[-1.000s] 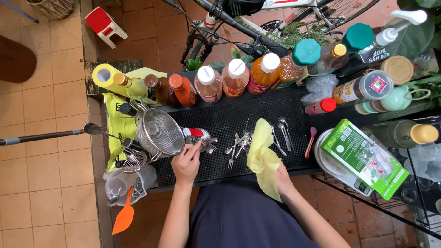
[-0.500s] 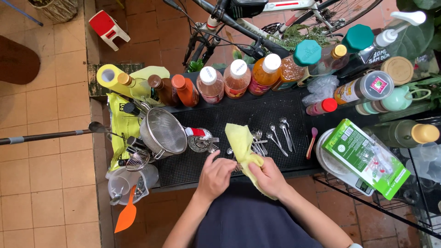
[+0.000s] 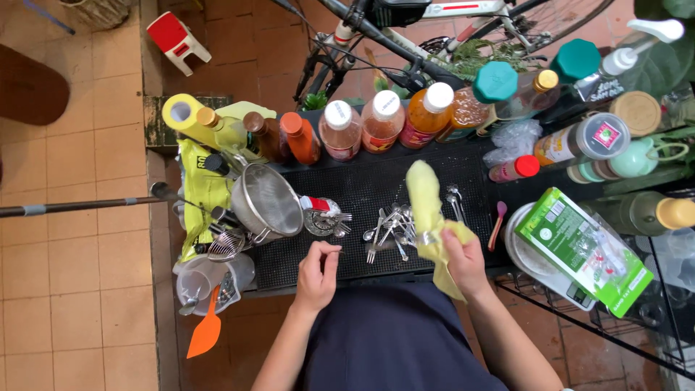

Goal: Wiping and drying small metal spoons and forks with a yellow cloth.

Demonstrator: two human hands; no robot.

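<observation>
My right hand (image 3: 463,259) grips a yellow cloth (image 3: 427,199) that stands up over a black rubber mat (image 3: 362,185); a bit of metal shows where the cloth is pinched. A pile of small metal forks and spoons (image 3: 389,230) lies on the mat just left of that hand. My left hand (image 3: 318,271) hovers at the mat's near edge with its fingertips pinched on what looks like a small metal utensil. It is just below a small glass (image 3: 322,219) that holds cutlery.
A metal strainer (image 3: 266,201) and a measuring jug with an orange spatula (image 3: 206,329) sit at the left. Sauce bottles (image 3: 380,119) line the back. A green carton (image 3: 583,250) rests on white plates at the right. A bicycle (image 3: 434,29) stands behind.
My left hand has left the cloth and moved left toward the small glass. My right hand keeps the yellow cloth and has shifted right, with the cloth now raised upright.
</observation>
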